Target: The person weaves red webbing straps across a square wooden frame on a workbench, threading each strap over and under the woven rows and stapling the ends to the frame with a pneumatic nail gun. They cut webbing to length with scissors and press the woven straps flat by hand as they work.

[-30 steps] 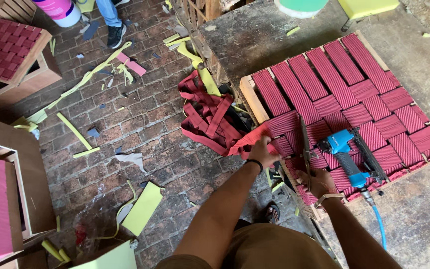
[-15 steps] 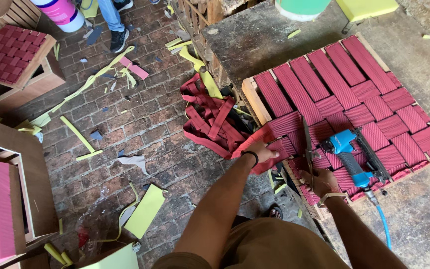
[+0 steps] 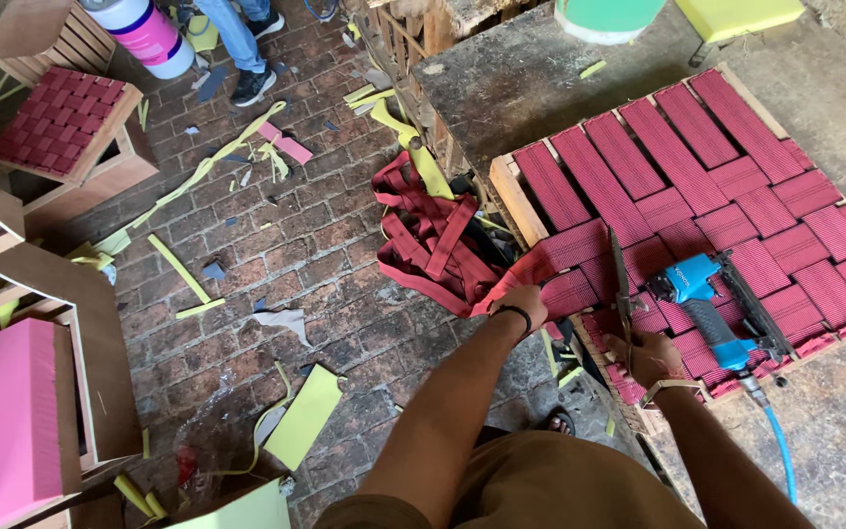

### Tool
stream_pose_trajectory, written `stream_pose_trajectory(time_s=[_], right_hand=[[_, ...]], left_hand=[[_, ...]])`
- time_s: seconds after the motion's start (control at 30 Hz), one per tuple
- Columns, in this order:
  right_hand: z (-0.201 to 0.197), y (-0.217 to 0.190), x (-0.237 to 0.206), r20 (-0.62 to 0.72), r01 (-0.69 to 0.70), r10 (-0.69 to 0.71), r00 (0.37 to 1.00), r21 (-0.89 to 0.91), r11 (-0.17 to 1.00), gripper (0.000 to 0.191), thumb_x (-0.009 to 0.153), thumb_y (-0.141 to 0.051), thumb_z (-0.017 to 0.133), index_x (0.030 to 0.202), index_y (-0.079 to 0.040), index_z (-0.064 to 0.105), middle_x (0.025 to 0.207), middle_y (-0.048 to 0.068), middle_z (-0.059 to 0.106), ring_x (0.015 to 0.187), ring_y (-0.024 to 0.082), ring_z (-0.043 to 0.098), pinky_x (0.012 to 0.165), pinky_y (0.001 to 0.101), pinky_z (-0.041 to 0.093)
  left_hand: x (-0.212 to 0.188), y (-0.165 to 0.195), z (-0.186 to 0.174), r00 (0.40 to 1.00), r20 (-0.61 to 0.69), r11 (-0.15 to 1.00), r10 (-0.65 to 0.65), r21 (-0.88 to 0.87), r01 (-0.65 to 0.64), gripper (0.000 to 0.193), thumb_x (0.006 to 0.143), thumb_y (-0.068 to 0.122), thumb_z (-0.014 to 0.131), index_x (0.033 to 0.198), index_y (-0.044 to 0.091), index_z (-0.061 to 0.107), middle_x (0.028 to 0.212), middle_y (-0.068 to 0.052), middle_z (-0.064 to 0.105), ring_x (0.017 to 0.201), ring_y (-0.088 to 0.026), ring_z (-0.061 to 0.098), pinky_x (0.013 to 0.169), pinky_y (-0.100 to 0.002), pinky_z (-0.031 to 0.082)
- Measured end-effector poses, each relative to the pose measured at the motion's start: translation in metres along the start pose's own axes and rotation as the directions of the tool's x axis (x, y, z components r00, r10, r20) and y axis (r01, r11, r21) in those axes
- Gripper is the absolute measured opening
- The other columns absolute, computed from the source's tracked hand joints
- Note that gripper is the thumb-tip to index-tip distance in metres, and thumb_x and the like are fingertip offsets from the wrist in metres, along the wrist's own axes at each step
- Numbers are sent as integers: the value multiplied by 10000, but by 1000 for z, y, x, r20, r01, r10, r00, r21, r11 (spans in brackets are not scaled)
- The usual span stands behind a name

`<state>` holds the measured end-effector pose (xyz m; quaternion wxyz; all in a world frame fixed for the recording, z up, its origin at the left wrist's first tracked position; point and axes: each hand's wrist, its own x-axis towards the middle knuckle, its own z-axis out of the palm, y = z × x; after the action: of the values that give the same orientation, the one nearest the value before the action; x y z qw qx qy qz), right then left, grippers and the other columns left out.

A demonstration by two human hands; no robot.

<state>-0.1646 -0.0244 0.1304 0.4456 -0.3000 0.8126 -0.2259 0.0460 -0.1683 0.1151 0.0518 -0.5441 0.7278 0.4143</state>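
Head view shows me the woven red seat frame (image 3: 697, 196) lying on the grey surface (image 3: 531, 78), its near-left corner hanging at the surface edge, with open brick floor (image 3: 276, 255) to the left of it and a heap of red webbing (image 3: 433, 245) just beside that corner. My left hand (image 3: 521, 306) is closed on a loose red strap end (image 3: 526, 274) at the frame's near edge. My right hand (image 3: 650, 358) grips scissors (image 3: 621, 279), blades over the weave, the blue staple gun (image 3: 712, 313) resting on the frame just right of it.
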Motion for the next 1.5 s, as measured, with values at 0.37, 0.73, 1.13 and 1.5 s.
stream_pose_trajectory(time_s=[0.37,0.73,1.13,1.5], right_hand=[[-2,-3,-8,-12,27,-28,1000,-92,995,435,893,-402,755,1033,9,780,763,104,758,578,147,665,532,315,538],[-1,9,-3,7,42,-42,999,-172,984,492,848,-477,758,1051,-30,788,787,106,793,610,175,685,562,345,563],[-21,32,-6,165,76,-50,985,-158,985,445,835,-433,779,913,5,789,682,94,705,565,168,641,544,367,550],[-32,18,-9,262,87,-120,958,132,987,404,828,-396,798,893,3,787,668,86,723,527,136,652,459,319,546]], left_hand=[[-15,9,-10,995,89,999,-42,-30,45,760,853,694,604,1229,39,689,1205,-171,718,1145,-356,666,976,-551,490],[-17,8,-13,984,125,973,129,-205,-102,670,838,643,583,1139,63,728,933,-148,854,996,-283,743,897,-431,546],[-28,0,1,967,83,970,242,-39,-240,1159,629,802,724,1478,55,469,1181,-251,696,1122,-382,674,960,-448,521],[-33,19,22,979,-51,970,-198,130,203,766,704,630,792,1236,94,662,1245,-152,705,1171,-340,670,980,-496,542]])
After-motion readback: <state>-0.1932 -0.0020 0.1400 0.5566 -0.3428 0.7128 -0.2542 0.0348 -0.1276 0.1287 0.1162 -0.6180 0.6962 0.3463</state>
